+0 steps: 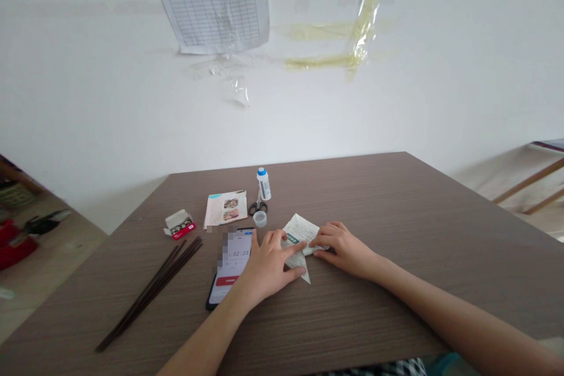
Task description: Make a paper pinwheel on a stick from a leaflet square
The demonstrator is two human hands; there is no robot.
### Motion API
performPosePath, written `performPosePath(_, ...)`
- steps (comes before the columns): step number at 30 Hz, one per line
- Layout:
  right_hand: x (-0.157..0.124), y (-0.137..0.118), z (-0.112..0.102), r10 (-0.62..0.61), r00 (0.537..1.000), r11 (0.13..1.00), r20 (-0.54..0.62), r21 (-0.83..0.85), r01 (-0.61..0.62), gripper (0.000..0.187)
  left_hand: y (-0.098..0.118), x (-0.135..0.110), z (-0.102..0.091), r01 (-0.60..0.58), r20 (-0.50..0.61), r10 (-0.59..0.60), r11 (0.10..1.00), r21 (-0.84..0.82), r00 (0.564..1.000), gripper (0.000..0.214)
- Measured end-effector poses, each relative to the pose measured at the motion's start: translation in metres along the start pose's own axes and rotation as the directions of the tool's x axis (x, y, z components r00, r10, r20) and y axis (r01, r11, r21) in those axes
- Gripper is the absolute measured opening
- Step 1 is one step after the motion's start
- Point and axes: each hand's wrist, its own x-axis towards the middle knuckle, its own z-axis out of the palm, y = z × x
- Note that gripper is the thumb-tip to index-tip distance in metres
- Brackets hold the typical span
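Observation:
A printed sheet of paper [300, 225], folded to pointed corners and bearing a green block of text, lies on the table between my hands. My left hand [274, 261] rests over its left part, fingers spread, thumb and index finger on the paper. From the right, my right hand [346, 249] pinches the paper's right edge between thumb and fingers. That edge is partly hidden by the fingers. Under my left wrist side lies a phone [229, 270] with a timer on its screen, partly covered by the hand.
Behind the hands stand a white glue bottle [264, 184] with a blue cap, black-handled scissors [258, 207] and a small clear cup [259, 219]. Further left are printed paper pieces [226, 209], an open red-and-white box [180, 224] and several dark thin sticks [150, 294]. A wall [308, 123] borders the table.

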Motion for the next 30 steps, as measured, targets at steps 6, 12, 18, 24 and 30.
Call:
performPosePath(6, 0.001, 0.0, 0.0, 0.014, 1.0, 1.0, 0.02, 0.008, -0.014, 0.024, 0.004, -0.001, -0.006, 0.014, 0.028, -0.014, 1.0, 0.007, 1.0, 0.061)
performPosePath(12, 0.0, -0.006, -0.005, 0.037, 0.999, 0.999, 0.026, 0.018, -0.038, 0.026, 0.002, 0.002, -0.007, 0.021, 0.053, -0.02, 1.0, -0.012, 0.998, 0.06)
performPosePath(18, 0.001, -0.005, -0.005, 0.011, 1.0, 1.0, 0.012, 0.018, -0.011, 0.026, -0.001, 0.003, -0.001, 0.01, 0.02, -0.01, 1.0, -0.024, 1.0, 0.062)
performPosePath(24, 0.0, -0.001, -0.001, -0.004, 1.0, 1.0, 0.021, 0.004, 0.004, 0.022, -0.005, 0.004, 0.003, 0.032, 0.007, -0.032, 0.999, -0.014, 0.999, 0.072)
performPosePath(30, 0.0, -0.001, -0.001, 0.018, 1.0, 1.0, 0.02, -0.001, -0.018, 0.021, -0.007, 0.004, 0.007, 0.03, -0.004, -0.03, 1.0, -0.007, 1.0, 0.07)
